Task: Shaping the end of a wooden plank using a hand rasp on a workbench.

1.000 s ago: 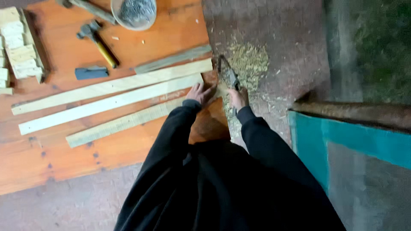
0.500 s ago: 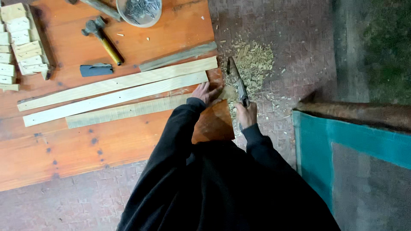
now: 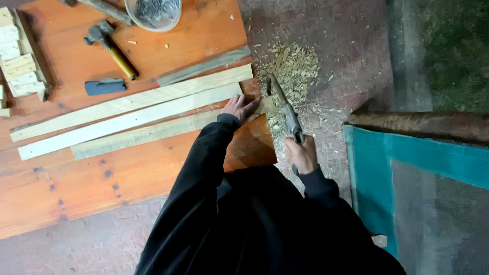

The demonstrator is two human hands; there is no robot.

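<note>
**Hands at the bench corner, blade over the shavings**

The fingers (image 3: 300, 147) of the right hand (image 3: 302, 154) were clenched around the handle of a long dark blade (image 3: 283, 104), perhaps a machete. The handle itself was hidden inside the fist, so its shape could not be told. The blade ran with its long axis from the fist up and slightly to the left in the picture, with its tip pointing away from the person and lying over the pile of wood shavings (image 3: 293, 69) on the floor. Whether the edge touched any wood was hard to make out.

The left hand (image 3: 238, 108) lay flat with its fingers released and spread, pressing on the end of the nearest wooden strip (image 3: 145, 135) at the bench (image 3: 91, 178) corner. A small pale piece of wood just beside these fingers was partly covered by them and not clear. Both arms were in black sleeves, and the dark body hid the lower bench edge.

Further out, two other long strips (image 3: 127, 104) lay parallel on the orange bench. Beyond them were a hammer (image 3: 111, 47) with a yellow handle, a dark flat block (image 3: 104, 86), and a bowl (image 3: 153, 12) cut off by the top edge. Stacked pale blocks (image 3: 15, 56) stood at the left edge, also cut off.
</note>
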